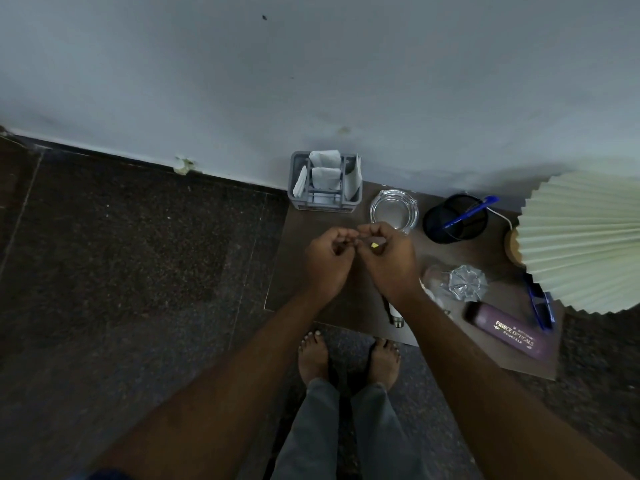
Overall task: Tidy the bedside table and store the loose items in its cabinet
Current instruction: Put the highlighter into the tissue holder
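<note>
Both hands meet above the dark bedside table (311,289), fingers curled. My right hand (389,261) pinches a small yellowish item (375,244) that I cannot identify. My left hand (327,259) pinches at the same spot from the left; what it holds is too small to tell. Loose on the table lie a purple glasses case (505,336), blue-framed glasses (542,308), a clear plastic bottle (453,282) lying on its side, and a small white object with a metal end (396,315) partly hidden under my right wrist.
At the back stand a grey caddy with white sachets (325,181), a glass ashtray (393,211) and a black mesh cup (455,218) holding a blue pen (471,211). A pleated lamp shade (588,237) overhangs the right side. My bare feet (348,358) stand at the table's front edge.
</note>
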A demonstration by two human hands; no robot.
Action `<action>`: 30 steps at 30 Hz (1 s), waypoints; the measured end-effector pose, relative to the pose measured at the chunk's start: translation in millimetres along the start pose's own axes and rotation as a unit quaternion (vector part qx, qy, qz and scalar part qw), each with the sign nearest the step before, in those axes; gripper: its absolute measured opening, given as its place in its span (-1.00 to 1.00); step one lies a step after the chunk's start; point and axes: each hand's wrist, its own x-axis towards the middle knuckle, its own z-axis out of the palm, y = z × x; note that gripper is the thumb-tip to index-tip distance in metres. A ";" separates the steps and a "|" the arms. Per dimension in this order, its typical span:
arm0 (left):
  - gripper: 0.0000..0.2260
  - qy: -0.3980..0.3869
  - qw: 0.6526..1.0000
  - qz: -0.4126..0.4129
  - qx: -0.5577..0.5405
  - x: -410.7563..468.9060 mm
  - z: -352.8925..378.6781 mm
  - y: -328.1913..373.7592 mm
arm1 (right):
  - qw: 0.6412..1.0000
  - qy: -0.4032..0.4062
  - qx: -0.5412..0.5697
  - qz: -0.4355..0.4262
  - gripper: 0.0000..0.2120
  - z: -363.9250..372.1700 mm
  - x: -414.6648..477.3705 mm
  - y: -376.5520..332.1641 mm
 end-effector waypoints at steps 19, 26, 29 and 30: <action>-0.87 -0.023 0.998 -0.025 0.062 0.3 29.4 -10.0 | 0.994 0.071 -0.006 0.078 -0.86 -19.3 -23.1 17.4; -0.80 0.005 0.993 -0.058 0.101 13.3 37.6 -15.7 | 0.973 0.152 -0.101 0.139 -0.64 -30.0 -22.4 23.0; -0.75 -0.022 0.992 -0.060 0.106 16.3 44.5 -14.0 | 0.971 0.145 -0.102 0.163 -0.66 -30.3 -19.7 24.5; -0.74 -0.029 0.992 -0.059 0.111 17.5 47.5 -13.6 | 0.970 0.140 -0.096 0.173 -0.65 -29.9 -18.6 24.7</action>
